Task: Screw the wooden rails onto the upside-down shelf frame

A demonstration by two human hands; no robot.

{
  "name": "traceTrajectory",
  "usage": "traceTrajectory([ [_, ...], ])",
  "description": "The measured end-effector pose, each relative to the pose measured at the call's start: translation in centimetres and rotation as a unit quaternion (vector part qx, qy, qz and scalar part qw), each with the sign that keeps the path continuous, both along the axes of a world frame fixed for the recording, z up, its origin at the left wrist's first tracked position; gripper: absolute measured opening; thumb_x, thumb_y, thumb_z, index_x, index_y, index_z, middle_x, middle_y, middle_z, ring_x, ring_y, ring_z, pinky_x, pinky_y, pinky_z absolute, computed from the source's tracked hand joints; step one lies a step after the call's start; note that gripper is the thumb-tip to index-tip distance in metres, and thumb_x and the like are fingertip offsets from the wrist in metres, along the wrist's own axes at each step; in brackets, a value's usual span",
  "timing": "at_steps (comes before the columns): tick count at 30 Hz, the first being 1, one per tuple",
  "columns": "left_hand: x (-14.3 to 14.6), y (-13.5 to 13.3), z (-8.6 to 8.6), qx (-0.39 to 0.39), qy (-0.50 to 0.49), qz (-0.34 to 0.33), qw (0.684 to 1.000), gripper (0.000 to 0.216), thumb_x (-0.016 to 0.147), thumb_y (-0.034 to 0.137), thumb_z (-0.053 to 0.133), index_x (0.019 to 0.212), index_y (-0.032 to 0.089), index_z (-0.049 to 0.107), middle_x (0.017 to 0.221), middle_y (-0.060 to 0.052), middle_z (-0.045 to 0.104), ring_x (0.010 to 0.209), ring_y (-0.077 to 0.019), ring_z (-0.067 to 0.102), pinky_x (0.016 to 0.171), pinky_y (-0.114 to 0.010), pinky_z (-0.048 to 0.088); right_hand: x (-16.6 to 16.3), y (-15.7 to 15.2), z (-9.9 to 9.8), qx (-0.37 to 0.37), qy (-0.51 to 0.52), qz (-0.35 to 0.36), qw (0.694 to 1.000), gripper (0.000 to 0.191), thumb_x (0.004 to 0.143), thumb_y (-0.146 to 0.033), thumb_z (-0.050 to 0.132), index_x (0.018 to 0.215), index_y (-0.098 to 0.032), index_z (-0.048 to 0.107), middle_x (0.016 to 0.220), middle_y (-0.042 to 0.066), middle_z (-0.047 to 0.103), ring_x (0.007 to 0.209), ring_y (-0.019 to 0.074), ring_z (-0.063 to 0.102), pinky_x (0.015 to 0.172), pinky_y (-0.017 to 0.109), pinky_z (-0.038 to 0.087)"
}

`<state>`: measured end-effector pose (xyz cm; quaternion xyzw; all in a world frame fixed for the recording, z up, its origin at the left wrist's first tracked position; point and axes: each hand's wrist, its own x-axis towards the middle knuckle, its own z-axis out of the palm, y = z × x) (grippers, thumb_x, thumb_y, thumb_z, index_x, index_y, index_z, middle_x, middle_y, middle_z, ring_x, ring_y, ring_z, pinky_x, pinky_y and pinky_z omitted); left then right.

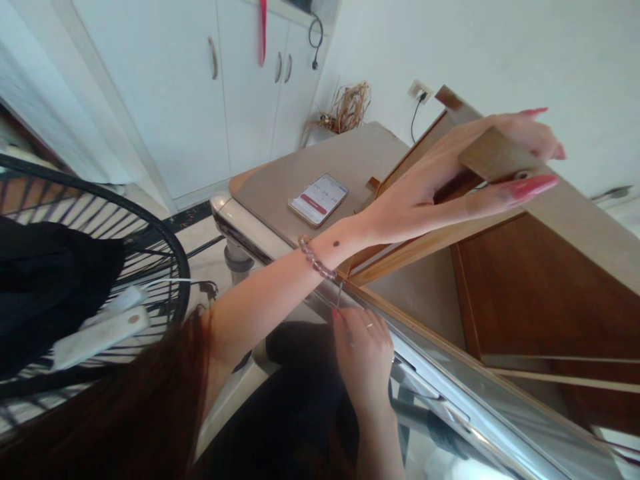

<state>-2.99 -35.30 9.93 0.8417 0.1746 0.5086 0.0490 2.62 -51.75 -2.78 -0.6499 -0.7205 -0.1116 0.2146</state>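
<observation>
My left hand [440, 173], with a bead bracelet on its wrist, reaches across to the right. Its thumb and fingers close around the end of a wooden board [500, 157] that stands up from a partly assembled wooden frame [400, 260]. A round hole or fitting shows near the thumb. Low in the middle, my right hand [365, 347] is closed in a pinch on a thin metal rod [340, 293]. The rod points up to the frame's near corner at the table edge. Its lower end is hidden in my fingers, so its kind is unclear.
A phone [318, 199] with a lit screen lies on the table [280, 177], left of the frame. A black wire chair [173, 240] at the left holds dark cloth and a white power strip [103, 337]. White cabinets [165, 93] and a dried plant [347, 110] stand behind.
</observation>
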Motion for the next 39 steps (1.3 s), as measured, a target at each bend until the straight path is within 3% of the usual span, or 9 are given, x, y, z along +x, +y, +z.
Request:
traceTrajectory([
  [3, -0.1, -0.1, 0.0, -0.024, -0.057, -0.055, 0.997, 0.081, 0.081, 0.048, 0.001, 0.099, 0.005, 0.067, 0.13, -0.002, 0.051, 0.12, -0.0219, 0.05, 0.065, -0.024, 0.041, -0.1, -0.2, 0.0, 0.004, -0.005, -0.009, 1.0, 0.025, 0.098, -0.026, 0.047, 0.074, -0.022, 0.053, 0.067, 0.0, 0.056, 0.067, 0.0155, 0.049, 0.066, 0.03, 0.03],
  [7, -0.4, -0.3, -0.2, -0.026, -0.123, -0.12, 0.985, 0.077, 0.081, 0.046, 0.005, 0.108, 0.006, 0.065, 0.119, 0.0, 0.057, 0.109, -0.0151, 0.06, 0.065, -0.023, 0.042, -0.4, -0.5, -0.1, 0.011, -0.001, -0.039, 0.999, 0.024, 0.097, -0.025, 0.047, 0.075, -0.021, 0.055, 0.068, 0.0, 0.059, 0.065, 0.0148, 0.051, 0.065, 0.029, 0.031],
  [15, 0.7, -0.4, -0.6, -0.017, -0.083, -0.071, 0.994, 0.091, 0.08, 0.044, -0.012, 0.11, 0.002, 0.063, 0.126, 0.004, 0.047, 0.118, -0.014, 0.052, 0.066, -0.021, 0.036, -1.0, -0.6, -0.4, 0.035, 0.018, -0.076, 0.996, 0.027, 0.097, -0.026, 0.048, 0.072, -0.021, 0.055, 0.066, 0.0, 0.06, 0.06, 0.0133, 0.052, 0.064, 0.028, 0.033],
  [18, 1.1, -0.2, -1.0, -0.035, -0.067, -0.082, 0.994, 0.094, 0.077, 0.043, -0.017, 0.127, 0.003, 0.052, 0.13, 0.003, 0.045, 0.123, -0.0106, 0.048, 0.078, -0.018, 0.037, -1.3, -0.5, -0.3, 0.036, 0.006, -0.074, 0.997, 0.026, 0.097, -0.026, 0.048, 0.073, -0.02, 0.057, 0.066, -0.001, 0.061, 0.06, 0.0125, 0.053, 0.065, 0.028, 0.032],
  [21, 1.5, 0.1, -1.3, -0.052, -0.113, -0.138, 0.983, 0.085, 0.083, 0.05, -0.004, 0.14, 0.0, 0.034, 0.13, 0.0, 0.048, 0.127, -0.0068, 0.047, 0.094, -0.013, 0.032, -1.5, -0.4, -0.1, 0.049, -0.003, -0.08, 0.996, 0.024, 0.096, -0.026, 0.052, 0.074, -0.021, 0.059, 0.061, -0.003, 0.06, 0.057, 0.0116, 0.053, 0.065, 0.027, 0.032],
  [23, 1.7, 0.3, -1.3, -0.062, -0.109, -0.166, 0.978, 0.082, 0.085, 0.05, -0.003, 0.142, -0.001, 0.026, 0.135, -0.001, 0.043, 0.133, -0.0088, 0.041, 0.103, -0.013, 0.026, -1.6, -0.4, 0.0, 0.048, -0.003, -0.08, 0.996, 0.023, 0.096, -0.027, 0.053, 0.075, -0.021, 0.06, 0.058, -0.004, 0.059, 0.056, 0.0112, 0.054, 0.066, 0.027, 0.032],
  [26, 1.9, 0.4, -1.3, -0.073, -0.058, -0.181, 0.979, 0.081, 0.083, 0.044, -0.016, 0.144, 0.003, 0.016, 0.146, -0.001, 0.029, 0.142, -0.0151, 0.028, 0.11, -0.017, 0.02, -1.5, -0.3, 0.1, 0.041, 0.013, -0.075, 0.996, 0.023, 0.096, -0.028, 0.052, 0.076, -0.021, 0.06, 0.059, -0.004, 0.061, 0.057, 0.0114, 0.054, 0.066, 0.026, 0.032],
  [35, 1.8, 0.4, -1.2, -0.077, -0.148, -0.237, 0.957, 0.067, 0.089, 0.051, 0.006, 0.127, 0.005, 0.036, 0.125, 0.003, 0.043, 0.134, -0.0113, 0.043, 0.112, -0.017, 0.018, -1.3, 0.0, -0.3, 0.058, 0.013, -0.065, 0.996, 0.022, 0.095, -0.028, 0.054, 0.075, -0.021, 0.061, 0.06, -0.003, 0.06, 0.057, 0.0124, 0.053, 0.067, 0.027, 0.032],
  [39, 1.7, 0.3, -1.2, -0.086, -0.133, -0.232, 0.96, 0.067, 0.089, 0.05, 0.003, 0.128, 0.006, 0.036, 0.127, 0.002, 0.042, 0.137, -0.0121, 0.039, 0.112, -0.017, 0.019, -1.5, 0.0, -1.0, 0.065, 0.028, -0.071, 0.995, 0.02, 0.095, -0.027, 0.055, 0.078, -0.021, 0.063, 0.06, -0.004, 0.061, 0.055, 0.0123, 0.052, 0.068, 0.028, 0.031],
])
